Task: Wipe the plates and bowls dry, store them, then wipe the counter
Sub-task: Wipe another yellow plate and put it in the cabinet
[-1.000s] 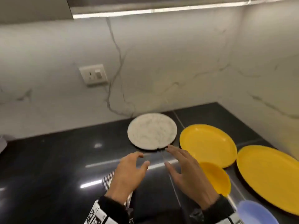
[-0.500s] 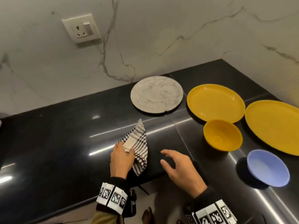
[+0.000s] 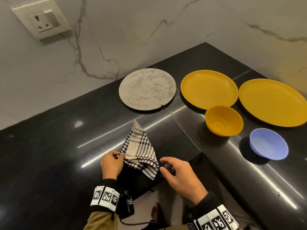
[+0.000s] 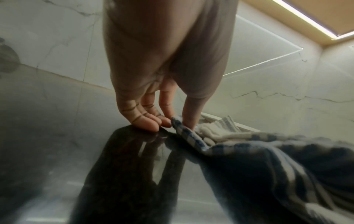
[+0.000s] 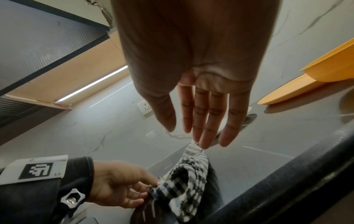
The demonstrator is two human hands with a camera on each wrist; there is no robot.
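We pinch the left edge of the checked cloth (image 3: 140, 151) between thumb and fingers of our left hand (image 3: 112, 164); it lies folded on the black counter (image 3: 49, 146) near the front edge. Our right hand (image 3: 180, 175) hovers just right of it, fingers spread and relaxed, touching nothing, with the marble plate (image 3: 147, 89) well beyond.

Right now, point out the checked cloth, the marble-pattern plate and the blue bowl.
checked cloth (image 3: 139, 147): head view, middle of the folded fabric.
marble-pattern plate (image 3: 147, 89): head view, centre of its face.
blue bowl (image 3: 268, 145): head view, inside of the bowl.
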